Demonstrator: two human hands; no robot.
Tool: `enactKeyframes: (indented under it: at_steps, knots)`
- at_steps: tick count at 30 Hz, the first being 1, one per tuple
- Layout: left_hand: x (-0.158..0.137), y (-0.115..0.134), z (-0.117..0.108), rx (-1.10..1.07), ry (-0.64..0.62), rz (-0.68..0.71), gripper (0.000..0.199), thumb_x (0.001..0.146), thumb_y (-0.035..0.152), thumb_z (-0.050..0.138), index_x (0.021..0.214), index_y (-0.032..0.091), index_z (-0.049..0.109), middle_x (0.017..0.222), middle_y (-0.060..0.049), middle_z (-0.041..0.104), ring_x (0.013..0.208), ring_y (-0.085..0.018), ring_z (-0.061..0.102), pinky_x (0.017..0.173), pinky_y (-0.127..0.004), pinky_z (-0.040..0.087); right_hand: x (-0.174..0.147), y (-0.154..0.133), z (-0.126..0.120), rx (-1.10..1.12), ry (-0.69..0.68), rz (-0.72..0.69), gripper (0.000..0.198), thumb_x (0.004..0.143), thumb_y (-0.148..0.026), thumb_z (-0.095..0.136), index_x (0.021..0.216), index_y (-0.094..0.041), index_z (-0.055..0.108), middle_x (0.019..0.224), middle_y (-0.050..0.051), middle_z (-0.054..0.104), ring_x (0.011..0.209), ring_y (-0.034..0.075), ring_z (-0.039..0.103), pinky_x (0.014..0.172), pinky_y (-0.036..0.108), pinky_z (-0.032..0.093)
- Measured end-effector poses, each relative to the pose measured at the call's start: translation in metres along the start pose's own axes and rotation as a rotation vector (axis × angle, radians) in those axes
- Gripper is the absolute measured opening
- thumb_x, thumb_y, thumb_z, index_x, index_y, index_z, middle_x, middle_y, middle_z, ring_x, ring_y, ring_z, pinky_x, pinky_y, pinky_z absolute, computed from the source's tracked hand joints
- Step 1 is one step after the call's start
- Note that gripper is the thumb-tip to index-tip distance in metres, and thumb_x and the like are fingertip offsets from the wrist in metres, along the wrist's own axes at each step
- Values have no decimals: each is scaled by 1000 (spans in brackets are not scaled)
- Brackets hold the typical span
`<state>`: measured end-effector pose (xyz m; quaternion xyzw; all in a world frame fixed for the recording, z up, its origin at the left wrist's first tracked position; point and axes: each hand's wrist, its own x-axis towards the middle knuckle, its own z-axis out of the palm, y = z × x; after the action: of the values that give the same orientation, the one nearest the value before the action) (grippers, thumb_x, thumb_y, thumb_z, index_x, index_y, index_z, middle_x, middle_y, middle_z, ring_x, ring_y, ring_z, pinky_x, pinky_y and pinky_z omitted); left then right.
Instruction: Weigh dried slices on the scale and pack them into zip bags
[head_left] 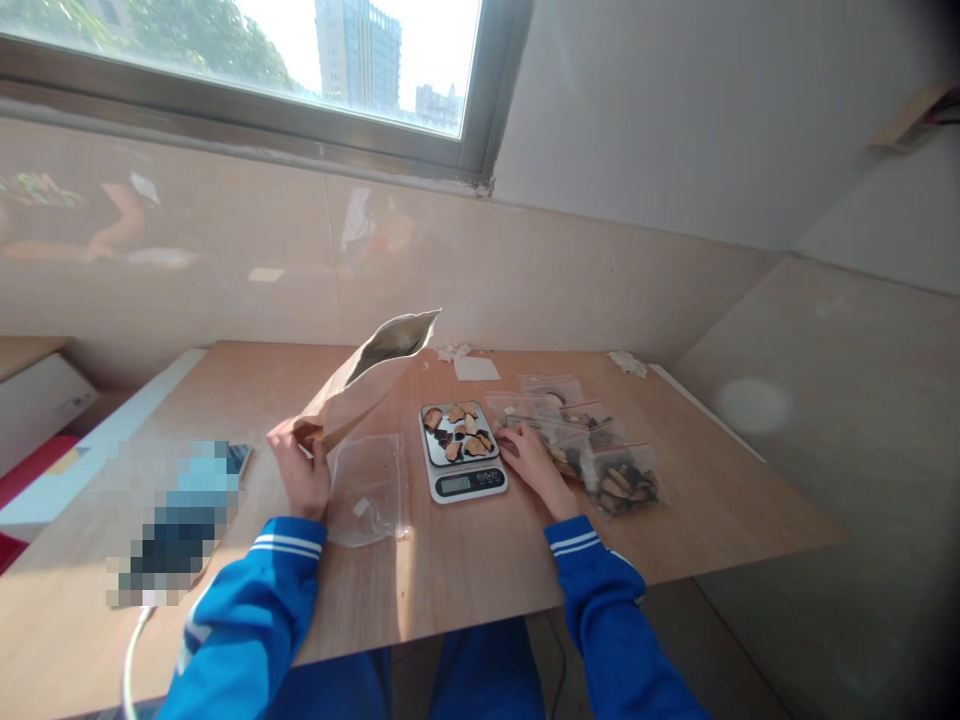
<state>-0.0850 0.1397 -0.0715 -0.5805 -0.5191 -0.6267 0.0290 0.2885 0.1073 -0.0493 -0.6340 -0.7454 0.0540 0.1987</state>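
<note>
My left hand (pixel 298 468) grips the lower edge of a brown paper pouch (pixel 360 400), which is tilted up to the right with its grey-lined mouth open. Under and beside the pouch, a clear zip bag (pixel 369 500) lies flat on the table. A white kitchen scale (pixel 468 488) stands between my hands, with dried dark-edged slices (pixel 465 430) spread over its plate. My right hand (pixel 531 458) rests at the right edge of the scale, fingers stretched towards the plate. Close by on its right lie several zip bags of dried slices (pixel 626 485).
A pixelated device (pixel 184 525) with a white cable (pixel 133 650) lies at the left. A white paper piece (pixel 477 369) and crumpled tissue (pixel 627 363) lie towards the back of the wooden table (pixel 480 570). Behind stands a tiled wall (pixel 525 270) under a window.
</note>
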Motion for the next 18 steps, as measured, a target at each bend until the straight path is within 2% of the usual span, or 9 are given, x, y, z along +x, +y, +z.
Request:
enactKeyframes:
  at_steps: [5,8,10,13,16,18]
  knots:
    - [-1,-1,1,-34,-6,19,16,87,31,52,97,19,52,103,-10,54,108,-27,48,96,-47,38,-2,-2,-1,-58,14,-21,25,94,-18,44,105,-17,67,100,10,57,98,22,57,90,36,46]
    - [-2,0,1,-23,5,53,13,87,29,50,96,19,52,102,-11,55,107,-27,49,95,-47,39,3,0,-2,-14,16,-16,25,94,-18,43,98,-16,67,99,10,59,95,21,59,90,35,47]
    - [-3,2,0,-22,8,92,16,87,29,50,99,19,53,102,-11,56,105,-27,50,93,-47,41,8,-5,-12,41,53,-7,25,94,-19,43,93,-16,67,96,9,60,89,20,61,86,35,48]
    - [-3,8,-4,-54,-14,168,24,86,31,52,107,19,54,102,-11,57,105,-27,53,91,-47,45,13,-34,-47,160,267,-22,23,93,-23,46,90,-16,67,91,7,61,76,18,59,76,34,50]
    - [-4,15,-8,-115,-57,241,29,85,33,54,110,20,56,105,-10,58,105,-26,57,89,-47,48,3,-86,-101,330,598,-97,20,94,-27,48,95,-20,67,92,5,63,78,17,59,73,31,50]
    - [-5,20,-10,-160,-71,168,30,84,38,54,108,20,58,106,-9,59,103,-26,59,89,-48,50,-11,-123,-133,462,678,-220,16,94,-25,51,96,-22,67,91,4,63,79,16,60,71,29,51]
